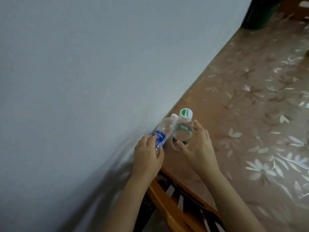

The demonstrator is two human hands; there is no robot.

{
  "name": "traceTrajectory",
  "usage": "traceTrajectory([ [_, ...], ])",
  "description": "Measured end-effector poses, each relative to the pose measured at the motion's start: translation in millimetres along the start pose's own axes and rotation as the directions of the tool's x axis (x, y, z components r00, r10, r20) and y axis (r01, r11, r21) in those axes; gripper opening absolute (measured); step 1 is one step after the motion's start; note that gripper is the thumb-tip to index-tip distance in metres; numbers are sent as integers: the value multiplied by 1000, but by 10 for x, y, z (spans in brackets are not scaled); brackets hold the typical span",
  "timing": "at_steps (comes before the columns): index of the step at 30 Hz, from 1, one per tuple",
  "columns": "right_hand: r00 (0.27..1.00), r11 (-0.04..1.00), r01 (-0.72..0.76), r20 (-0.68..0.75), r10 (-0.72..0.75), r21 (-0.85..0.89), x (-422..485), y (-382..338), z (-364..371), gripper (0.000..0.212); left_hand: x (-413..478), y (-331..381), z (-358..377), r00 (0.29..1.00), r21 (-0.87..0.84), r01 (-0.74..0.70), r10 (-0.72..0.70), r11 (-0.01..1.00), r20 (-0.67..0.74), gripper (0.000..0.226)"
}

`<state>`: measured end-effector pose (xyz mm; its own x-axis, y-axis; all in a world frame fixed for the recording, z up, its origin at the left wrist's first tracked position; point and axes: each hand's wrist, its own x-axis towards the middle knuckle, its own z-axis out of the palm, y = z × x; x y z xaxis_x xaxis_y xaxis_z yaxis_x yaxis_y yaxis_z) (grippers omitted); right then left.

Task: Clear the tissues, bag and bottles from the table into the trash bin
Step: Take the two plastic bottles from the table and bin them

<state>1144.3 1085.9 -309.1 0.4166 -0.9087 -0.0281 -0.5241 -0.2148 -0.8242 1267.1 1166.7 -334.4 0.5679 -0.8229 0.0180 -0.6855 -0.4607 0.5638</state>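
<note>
Two clear plastic bottles stand close together at the table's edge by the wall. The blue-label bottle [163, 131] leans toward the wall, and my left hand [148, 154] is closed around its lower part. Beside it, the green-label bottle [182, 131] with a white and green cap is upright. My right hand [197, 146] wraps it from the right, thumb on the label and fingers behind it. No tissues or bag are in view.
The table [250, 106] carries a brown flowered cloth. A pale wall [83, 72] runs along its left side. A wooden chair back [175, 203] sits under my arms. A dark green bin-like container [260, 14] stands at the far end.
</note>
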Motion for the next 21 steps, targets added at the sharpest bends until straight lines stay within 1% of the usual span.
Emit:
traceTrajectory([
  [2,1000,999,-17,-7,17,51,58,3,74,86,103,-39,46,1000,-2,4,-4,1000,16,44],
  [6,997,992,-49,-57,56,113,206,73,220,89,320,-109,129,998,14,-9,8,1000,67,47],
  [8,993,986,-73,-78,86,150,285,119,268,88,414,-130,159,994,-3,11,-11,1000,108,49],
  [10,991,983,-71,-99,89,169,373,189,308,86,507,-149,196,993,-26,29,-26,999,118,49],
  [13,988,979,-70,-123,94,191,500,269,341,80,617,-183,270,989,-2,24,-24,1000,144,49],
  [15,986,975,-68,-136,98,210,565,284,358,78,651,-224,331,977,10,39,-40,999,210,52],
  [17,986,975,-65,-134,95,214,613,294,386,79,654,-268,381,955,4,90,-87,996,283,58],
  [21,986,978,-50,-145,81,204,648,284,461,79,643,-340,438,922,28,141,-141,990,362,71],
])
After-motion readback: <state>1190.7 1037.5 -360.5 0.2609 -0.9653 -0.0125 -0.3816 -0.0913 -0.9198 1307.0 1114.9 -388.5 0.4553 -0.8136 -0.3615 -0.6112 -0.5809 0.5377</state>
